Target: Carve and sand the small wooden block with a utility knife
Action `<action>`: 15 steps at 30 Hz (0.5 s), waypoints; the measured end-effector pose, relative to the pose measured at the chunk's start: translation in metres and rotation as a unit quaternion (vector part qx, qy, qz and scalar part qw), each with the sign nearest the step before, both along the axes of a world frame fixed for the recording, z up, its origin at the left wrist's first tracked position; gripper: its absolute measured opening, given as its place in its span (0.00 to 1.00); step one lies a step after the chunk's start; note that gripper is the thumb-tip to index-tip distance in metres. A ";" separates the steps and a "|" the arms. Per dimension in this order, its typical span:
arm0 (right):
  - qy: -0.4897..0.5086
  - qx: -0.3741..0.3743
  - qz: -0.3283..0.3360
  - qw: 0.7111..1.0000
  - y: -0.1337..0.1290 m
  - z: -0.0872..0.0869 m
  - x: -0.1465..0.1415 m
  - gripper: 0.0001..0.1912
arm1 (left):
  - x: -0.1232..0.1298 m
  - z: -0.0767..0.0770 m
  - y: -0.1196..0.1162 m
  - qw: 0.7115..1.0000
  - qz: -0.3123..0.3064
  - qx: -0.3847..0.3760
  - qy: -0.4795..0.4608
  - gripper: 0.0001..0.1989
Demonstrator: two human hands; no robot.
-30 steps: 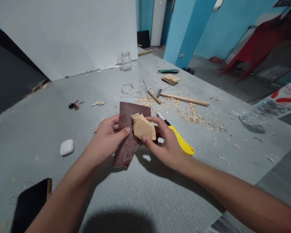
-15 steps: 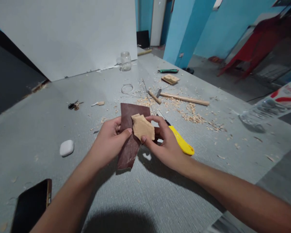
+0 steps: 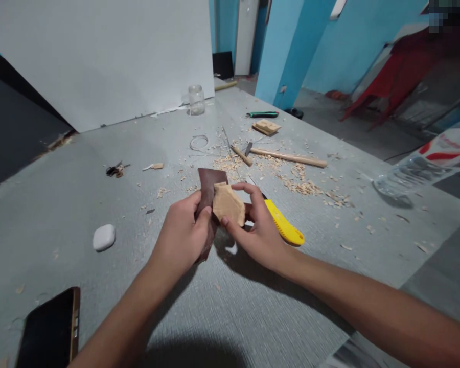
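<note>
Wood pc (image 3: 228, 204) clamped in R hand (image 3: 262, 230), partly hiding sandpaper (image 3: 211, 185) gripped by L hand (image 3: 186, 227)

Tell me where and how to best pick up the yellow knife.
I'd grip the yellow handle near its butt, coming from the right, fingers across its width: it lies flat on the table, that end clear of the right hand, and the blade points away.
</note>
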State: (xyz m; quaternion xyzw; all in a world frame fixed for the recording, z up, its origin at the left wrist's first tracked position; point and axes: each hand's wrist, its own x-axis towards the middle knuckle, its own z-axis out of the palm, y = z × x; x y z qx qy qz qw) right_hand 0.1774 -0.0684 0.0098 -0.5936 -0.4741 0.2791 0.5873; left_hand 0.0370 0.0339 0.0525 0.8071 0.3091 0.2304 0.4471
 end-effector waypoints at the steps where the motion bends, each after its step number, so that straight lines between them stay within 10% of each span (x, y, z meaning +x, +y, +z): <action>1: 0.002 0.009 -0.018 1.000 0.001 0.000 0.002 0.28 | 0.000 0.000 -0.001 1.000 -0.006 0.013 0.010 0.09; 15: 0.019 0.030 -0.027 0.999 -0.003 0.003 -0.006 0.27 | -0.003 0.014 -0.006 0.989 -0.039 0.107 0.089 0.12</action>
